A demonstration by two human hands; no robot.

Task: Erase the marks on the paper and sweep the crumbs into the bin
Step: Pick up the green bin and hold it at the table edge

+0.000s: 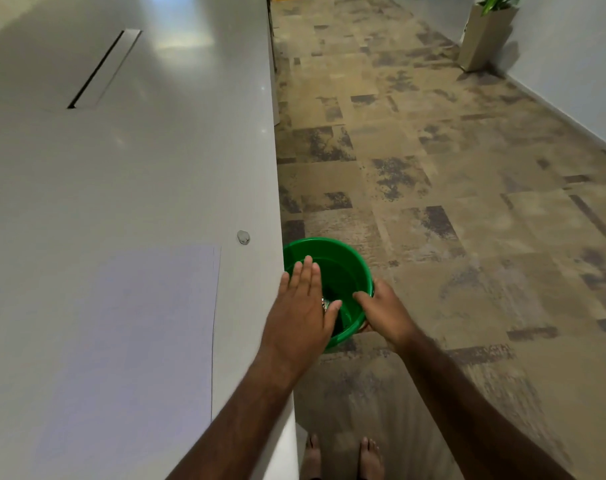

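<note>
My left hand (pixel 299 306) is covering the near-left part of the green bin (pixel 350 261), so I am seeing only a scrap of something pale inside it, too small to identify. My right hand (pixel 386 311) is hiding the bin's rim where it grips. The paper (pixel 138 341) is running out at the bottom edge; any marks on it are too faint to tell.

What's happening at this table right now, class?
A person stands at the edge of a white table. The right hand grips the rim of a green bin, holding it just below the table edge. The left hand, flat with fingers straight, is over the edge and the bin's mouth, as in sweeping. A sheet of paper and a small grey eraser lie on the table.
</note>
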